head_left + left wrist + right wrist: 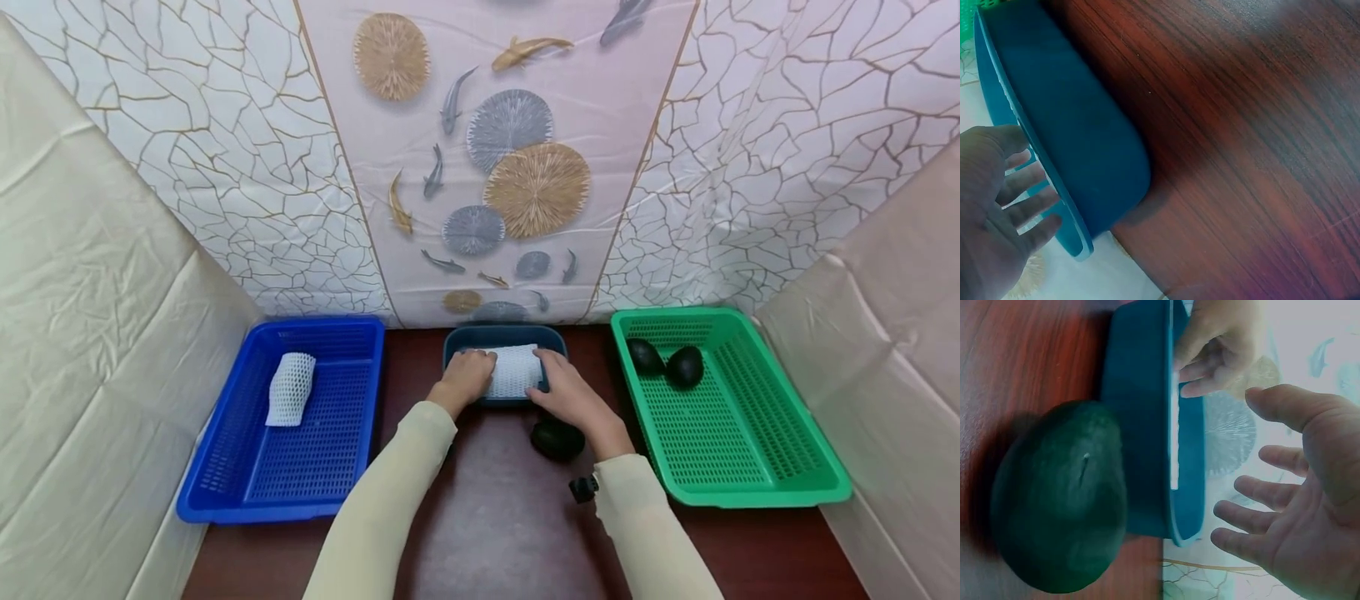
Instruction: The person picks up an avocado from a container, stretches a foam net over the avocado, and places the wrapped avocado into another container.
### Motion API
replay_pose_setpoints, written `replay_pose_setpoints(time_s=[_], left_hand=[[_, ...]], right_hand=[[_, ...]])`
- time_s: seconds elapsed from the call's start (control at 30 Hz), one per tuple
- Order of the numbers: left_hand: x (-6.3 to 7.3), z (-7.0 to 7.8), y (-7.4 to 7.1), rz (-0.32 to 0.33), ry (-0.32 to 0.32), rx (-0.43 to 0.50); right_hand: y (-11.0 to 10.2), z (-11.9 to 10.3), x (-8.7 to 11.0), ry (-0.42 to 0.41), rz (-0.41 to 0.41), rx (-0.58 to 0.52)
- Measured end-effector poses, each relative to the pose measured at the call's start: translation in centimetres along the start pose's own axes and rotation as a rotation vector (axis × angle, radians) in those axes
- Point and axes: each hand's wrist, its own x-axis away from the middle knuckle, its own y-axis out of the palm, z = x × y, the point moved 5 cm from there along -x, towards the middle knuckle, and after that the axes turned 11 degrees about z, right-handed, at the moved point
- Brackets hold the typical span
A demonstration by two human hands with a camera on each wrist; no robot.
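Note:
A white foam net sleeve [514, 372] lies flat in a teal plastic box [551, 333] by the back wall. My left hand [468, 377] is at the sleeve's left end, its fingertips on the foam. In the left wrist view its fingers [1035, 181] reach loosely spread over the box's rim. At the sleeve's right end is my right hand [570, 390]; the right wrist view shows it with fingers [1254, 519] spread, holding nothing. A dark green avocado [1060, 500] rests on the table in front of the box, below my right hand.
On the left, a blue basket [315, 487] contains a bulging foam net sleeve [291, 389]. A green basket [750, 498] on the right holds two dark avocados [685, 367]. Patterned cloth [465, 167] hangs behind the brown table [495, 517], with plain cloth at both sides.

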Motion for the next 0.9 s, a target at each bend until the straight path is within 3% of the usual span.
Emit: replay_pose_setpoints(time_s=[0.27, 0.63, 0.9], left_hand=[[0.0, 0.2, 0.0, 0.093, 0.034, 0.021], [1.1, -0.2, -1.3, 0.134, -0.019, 0.219], [1.9, -0.2, -2.7, 0.191, -0.013, 0.288]], right_hand=[[0.5, 1.5, -0.7, 0.059, -0.004, -0.031], [0.8, 1.8, -0.7, 0.129, 0.029, -0.075], [-0.4, 1.9, -0.5, 0.069, 0.102, -0.101]])
